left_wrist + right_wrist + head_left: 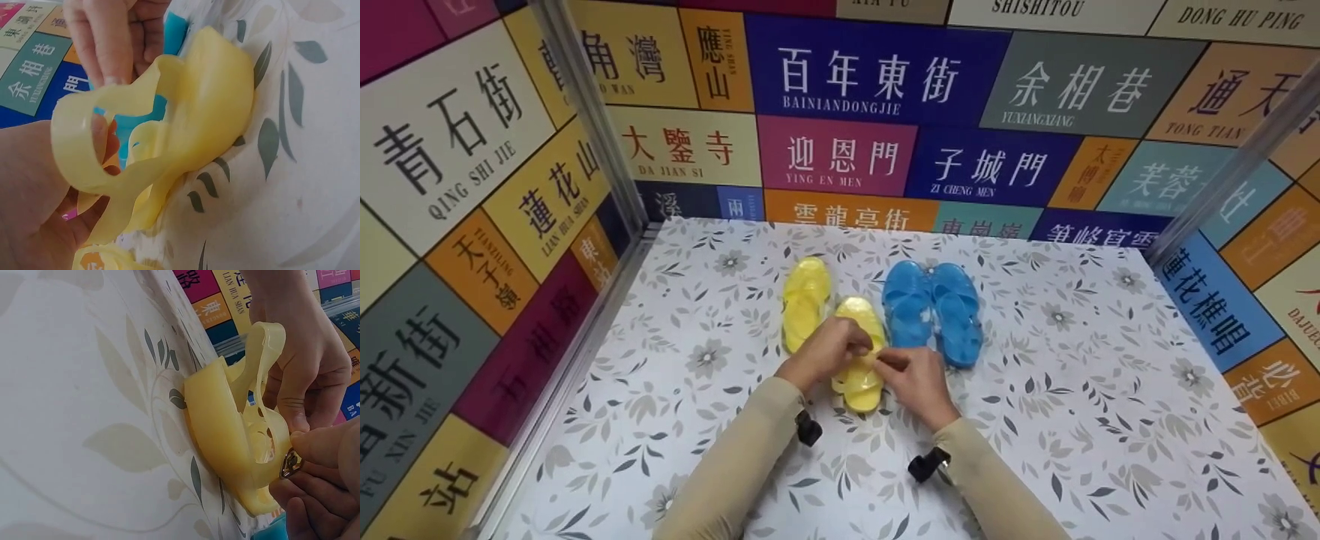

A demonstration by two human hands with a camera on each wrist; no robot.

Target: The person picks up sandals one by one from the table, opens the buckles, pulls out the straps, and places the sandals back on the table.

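Note:
A yellow jelly sandal lies on the patterned tabletop, toe away from me. Over its ankle strap both hands meet. My left hand comes from the left and pinches the strap near its end. From the other side my right hand grips the strap beside a small metal buckle between thumb and fingers. The fingertips of the two hands nearly touch; in the left wrist view the strap hides part of the left fingers. The other yellow sandal lies just left of it.
A pair of blue sandals stands side by side, right of the yellow ones. White leaf-patterned covering spreads over the tabletop. Walls of coloured name panels rise at the back and sides, with a metal post in the left corner.

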